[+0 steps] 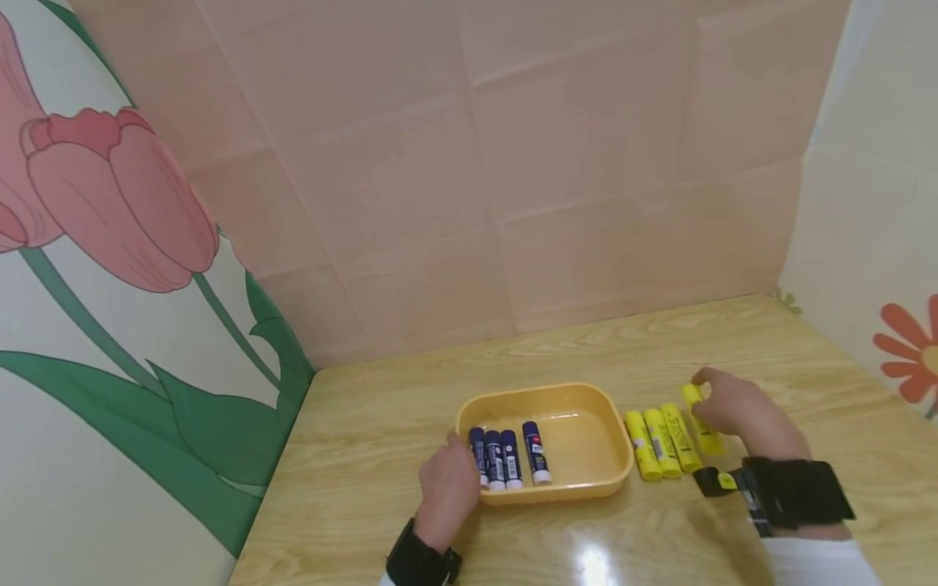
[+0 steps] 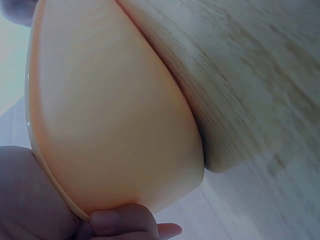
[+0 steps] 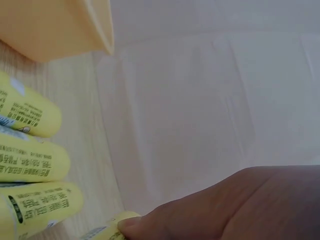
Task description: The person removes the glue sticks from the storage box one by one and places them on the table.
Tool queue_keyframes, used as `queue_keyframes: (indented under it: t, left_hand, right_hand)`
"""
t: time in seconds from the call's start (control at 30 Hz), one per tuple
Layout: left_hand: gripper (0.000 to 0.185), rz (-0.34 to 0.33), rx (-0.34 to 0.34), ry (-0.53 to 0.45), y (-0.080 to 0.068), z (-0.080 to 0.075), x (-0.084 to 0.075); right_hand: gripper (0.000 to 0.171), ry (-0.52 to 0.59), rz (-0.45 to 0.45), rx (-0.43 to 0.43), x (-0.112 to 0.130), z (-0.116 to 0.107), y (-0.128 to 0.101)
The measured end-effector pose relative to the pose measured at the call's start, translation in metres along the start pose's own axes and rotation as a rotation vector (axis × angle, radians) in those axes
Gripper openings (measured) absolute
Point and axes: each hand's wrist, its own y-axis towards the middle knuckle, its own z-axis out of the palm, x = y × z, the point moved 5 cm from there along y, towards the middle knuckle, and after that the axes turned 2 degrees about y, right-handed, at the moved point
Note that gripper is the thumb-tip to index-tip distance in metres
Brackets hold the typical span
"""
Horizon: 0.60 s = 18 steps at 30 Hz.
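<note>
A yellow glue stick [image 1: 702, 423] is pinched at its far end by the right hand [image 1: 740, 411] and lies on the table, just beside three others. The orange tray [image 1: 586, 407] is gripped at its near-left rim by the left hand [image 1: 449, 488].

Four blue glue sticks [image 1: 507, 457], four yellow glue sticks [image 1: 663, 442], one tray [image 1: 586, 407]

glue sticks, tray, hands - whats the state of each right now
blue glue sticks: four, capped, lying side by side in the tray
tray: flat on the table, left hand holds its near left rim
yellow glue sticks: three lying beside the tray
fourth yellow stick: gripped by the right hand
</note>
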Motion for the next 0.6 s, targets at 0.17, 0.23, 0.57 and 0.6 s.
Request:
queue_keyframes:
  t: [0.17, 0.23, 0.57, 0.6]
  left_hand:
    - [0.035, -0.003, 0.009, -0.009, 0.0, 0.0005, 0.0005]
    - [0.035, -0.005, 0.01, -0.016, 0.0, 0.0001, 0.0006]
    - [0.032, 0.0, -0.002, -0.023, -0.0016, -0.0024, 0.0015]
    - [0.032, 0.003, -0.006, -0.022, -0.0017, -0.0025, 0.0014]
  right_hand:
    - [0.076, -0.133, -0.058, -0.084, -0.0004, 0.0014, -0.0017]
    - [0.078, -0.218, -0.093, -0.144, 0.0005, 0.0018, -0.0025]
    - [0.076, -0.37, 0.001, -0.075, 0.0028, -0.0023, -0.0035]
    - [0.076, -0.382, -0.002, -0.092, 0.0035, -0.0035, -0.0042]
